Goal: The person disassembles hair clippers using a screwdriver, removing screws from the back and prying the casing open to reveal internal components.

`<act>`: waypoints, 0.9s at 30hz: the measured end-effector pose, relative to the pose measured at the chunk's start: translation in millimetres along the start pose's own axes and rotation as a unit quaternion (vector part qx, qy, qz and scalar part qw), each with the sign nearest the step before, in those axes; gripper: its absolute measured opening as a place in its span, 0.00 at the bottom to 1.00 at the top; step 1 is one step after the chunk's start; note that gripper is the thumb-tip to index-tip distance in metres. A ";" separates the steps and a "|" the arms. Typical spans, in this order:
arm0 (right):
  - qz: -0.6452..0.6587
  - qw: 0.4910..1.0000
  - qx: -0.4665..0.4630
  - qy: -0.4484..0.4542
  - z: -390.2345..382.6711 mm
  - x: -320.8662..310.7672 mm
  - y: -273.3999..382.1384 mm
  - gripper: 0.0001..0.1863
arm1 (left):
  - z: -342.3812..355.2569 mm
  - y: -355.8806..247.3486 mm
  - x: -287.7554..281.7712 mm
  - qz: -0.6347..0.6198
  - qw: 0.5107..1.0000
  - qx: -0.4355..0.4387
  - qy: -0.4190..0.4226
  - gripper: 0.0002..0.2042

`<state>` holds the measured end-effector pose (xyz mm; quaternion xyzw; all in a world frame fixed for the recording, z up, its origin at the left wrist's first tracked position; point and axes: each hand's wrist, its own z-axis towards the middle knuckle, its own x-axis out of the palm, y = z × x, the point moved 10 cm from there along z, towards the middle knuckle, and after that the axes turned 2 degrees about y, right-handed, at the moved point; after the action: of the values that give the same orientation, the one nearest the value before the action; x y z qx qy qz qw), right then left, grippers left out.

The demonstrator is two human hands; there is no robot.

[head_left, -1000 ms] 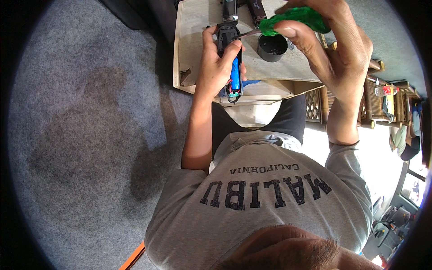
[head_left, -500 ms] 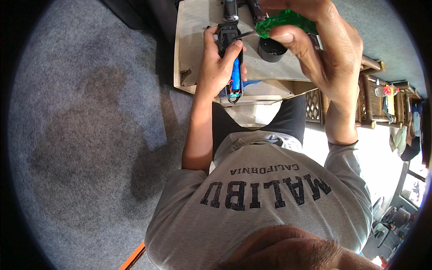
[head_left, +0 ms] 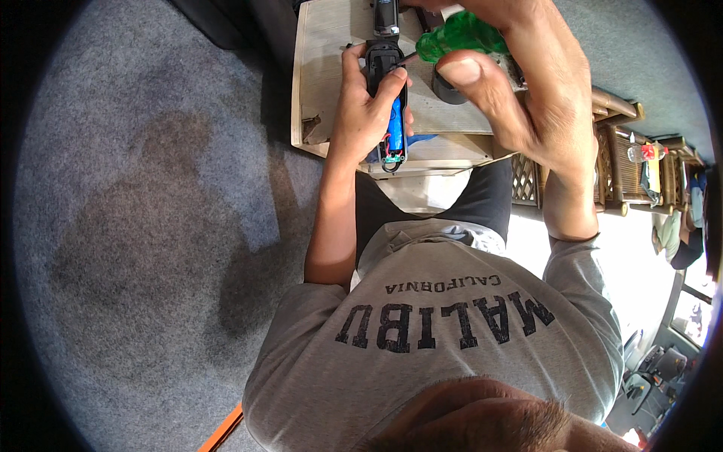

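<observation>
My left hand is wrapped round an opened black handheld device above the table's near part. Inside its narrow casing show a blue cylindrical battery, red wires and a small green circuit board. My right hand holds a screwdriver with a clear green handle, fingers curled over it from above and thumb off the handle's near side. Its thin shaft slants down-left to the casing beside my left thumb. The exact tip contact is hidden. A dark round cup stands behind my right thumb, partly covered.
The light wooden table has an open shelf edge at its front. Another black device part lies at the far side. To the right, a bamboo rack carries a clear bottle with a red label. Grey carpet spreads at left.
My right hand has shifted slightly left, and the screwdriver handle has turned and moved a little up-left. My right thumb has come away from it. The left hand and device have stayed put.
</observation>
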<state>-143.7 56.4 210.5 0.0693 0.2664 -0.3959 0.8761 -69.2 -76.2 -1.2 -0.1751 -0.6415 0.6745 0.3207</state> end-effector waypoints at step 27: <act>0.175 0.977 0.040 -0.113 4.4 -14.1 -9.1 0.16 | -1.0 -8.0 3.3 -0.008 1.000 -0.003 -0.007 0.23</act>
<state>-156.3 58.0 222.4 0.1044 0.1332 -0.2519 0.9529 -69.3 -73.6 7.1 -0.1663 -0.6472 0.6711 0.3212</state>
